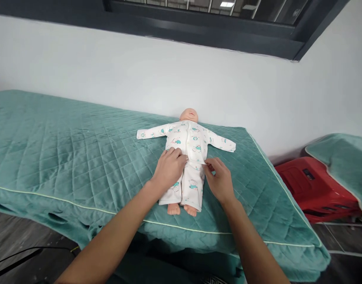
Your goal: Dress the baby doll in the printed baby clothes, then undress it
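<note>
A baby doll (189,114) lies on its back, dressed in a white long-sleeved shirt (195,138) with teal animal prints and matching trousers (193,185). Both sleeves stretch out sideways, and the bare feet (174,209) poke from the trouser legs. At the shirt's lower edge, near the front opening, my left hand (170,167) pinches the hem. My right hand (218,177) pinches the hem's corner on the other side, by the doll's hip. The left hand hides part of the shirt bottom and the trouser waist.
The doll rests on a green quilted bed cover (80,157) with pale piping along its edge. Behind it rises a white wall (124,75) below a dark window frame (198,33). A red plastic chair (313,185), partly draped with green cloth (343,157), stands at the right.
</note>
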The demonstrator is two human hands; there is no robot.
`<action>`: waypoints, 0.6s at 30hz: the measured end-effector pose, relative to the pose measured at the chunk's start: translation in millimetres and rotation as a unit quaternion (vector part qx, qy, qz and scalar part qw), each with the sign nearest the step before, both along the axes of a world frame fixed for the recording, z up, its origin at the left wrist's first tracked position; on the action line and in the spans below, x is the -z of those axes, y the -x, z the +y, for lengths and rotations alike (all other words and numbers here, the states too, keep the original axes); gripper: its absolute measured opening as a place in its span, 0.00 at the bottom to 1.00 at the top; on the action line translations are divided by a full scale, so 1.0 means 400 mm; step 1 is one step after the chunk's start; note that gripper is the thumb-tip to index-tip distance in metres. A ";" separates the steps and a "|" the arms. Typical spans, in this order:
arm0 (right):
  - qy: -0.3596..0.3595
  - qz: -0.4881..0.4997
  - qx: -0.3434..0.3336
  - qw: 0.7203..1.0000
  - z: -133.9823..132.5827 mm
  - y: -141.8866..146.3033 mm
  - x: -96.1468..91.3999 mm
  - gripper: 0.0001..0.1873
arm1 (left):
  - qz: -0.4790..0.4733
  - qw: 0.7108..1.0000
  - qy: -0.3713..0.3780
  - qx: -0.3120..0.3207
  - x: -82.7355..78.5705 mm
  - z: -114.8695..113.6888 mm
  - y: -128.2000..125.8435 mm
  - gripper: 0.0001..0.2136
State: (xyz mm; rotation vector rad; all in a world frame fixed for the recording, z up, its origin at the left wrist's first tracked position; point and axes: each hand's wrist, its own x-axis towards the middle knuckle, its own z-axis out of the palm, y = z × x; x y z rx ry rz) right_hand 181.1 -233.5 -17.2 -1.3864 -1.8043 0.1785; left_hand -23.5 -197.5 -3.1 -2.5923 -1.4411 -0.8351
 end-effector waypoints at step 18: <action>0.116 0.059 0.086 0.988 0.000 0.005 0.066 0.11 | -0.374 0.919 0.060 -0.109 0.059 0.029 0.009 0.03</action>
